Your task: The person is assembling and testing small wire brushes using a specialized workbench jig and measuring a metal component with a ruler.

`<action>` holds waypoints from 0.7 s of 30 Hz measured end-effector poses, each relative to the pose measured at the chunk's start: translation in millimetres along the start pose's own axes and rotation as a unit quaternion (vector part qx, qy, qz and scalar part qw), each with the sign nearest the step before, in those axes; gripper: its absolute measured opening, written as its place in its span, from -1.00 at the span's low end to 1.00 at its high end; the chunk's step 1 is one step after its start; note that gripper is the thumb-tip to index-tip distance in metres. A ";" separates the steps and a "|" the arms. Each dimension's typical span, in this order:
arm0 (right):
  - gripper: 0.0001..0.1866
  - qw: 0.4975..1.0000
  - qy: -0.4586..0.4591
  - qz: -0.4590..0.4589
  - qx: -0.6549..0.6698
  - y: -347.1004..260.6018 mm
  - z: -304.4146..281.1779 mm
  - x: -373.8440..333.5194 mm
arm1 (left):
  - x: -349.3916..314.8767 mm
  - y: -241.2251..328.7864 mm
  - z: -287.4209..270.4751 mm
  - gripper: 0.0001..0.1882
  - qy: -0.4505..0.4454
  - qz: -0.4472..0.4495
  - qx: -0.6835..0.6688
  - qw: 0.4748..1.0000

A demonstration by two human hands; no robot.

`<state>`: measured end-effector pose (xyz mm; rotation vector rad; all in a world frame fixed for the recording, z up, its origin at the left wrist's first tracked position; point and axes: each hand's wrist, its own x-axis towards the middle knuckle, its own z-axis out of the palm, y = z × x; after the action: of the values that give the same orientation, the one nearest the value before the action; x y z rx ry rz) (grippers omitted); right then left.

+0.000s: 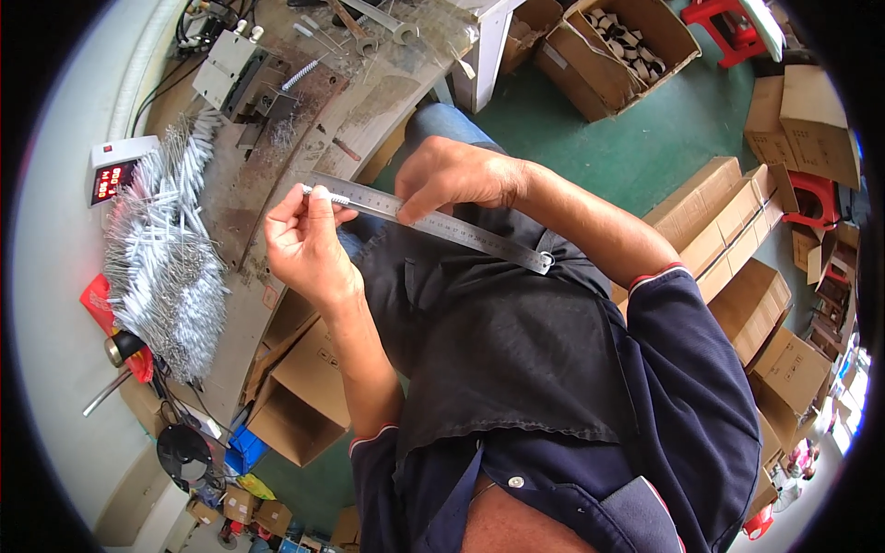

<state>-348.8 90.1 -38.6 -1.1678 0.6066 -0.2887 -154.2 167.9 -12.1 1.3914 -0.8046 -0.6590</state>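
My left hand (pixel 312 247) is closed, pinching a small white bristle brush (pixel 337 198) between thumb and fingers. The brush lies along the near end of a steel ruler (pixel 484 241), its white bristles pointing toward my right hand. My right hand (pixel 450 181) grips the ruler near its middle, thumb pressed on the marked face. The ruler's other end, with a hanging hole, reaches out over my black apron (pixel 516 341). On the bench to my left lies a big heap of white brushes with thin wire stems (pixel 175 267).
The worn workbench (pixel 369 120) carries a metal fixture (pixel 241 78), wrenches (pixel 398 32) and a box with a red digital display (pixel 120 170). Cardboard boxes (pixel 604 60) stand on the green floor, one holding black and white pieces. More cartons (pixel 728 217) and a red stool (pixel 811 198) are at right.
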 end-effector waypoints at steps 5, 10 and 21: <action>-0.83 1.000 0.004 -0.007 0.013 -0.5 1.2 1.3 | 2.2 -1.9 -2.5 -0.78 -0.004 -0.005 0.000 1.000; -0.75 1.000 0.006 0.007 0.011 -0.8 1.6 3.3 | 2.1 0.0 -2.1 -0.75 -0.004 -0.018 0.005 1.000; -0.71 0.999 -0.008 0.018 0.027 -2.4 2.6 6.6 | 4.0 2.6 -3.3 -0.76 -0.007 -0.028 -0.001 1.000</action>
<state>-341.8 87.9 -37.7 -1.1052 0.6026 -0.2632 -149.3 166.9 -9.1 1.4134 -0.7788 -0.7132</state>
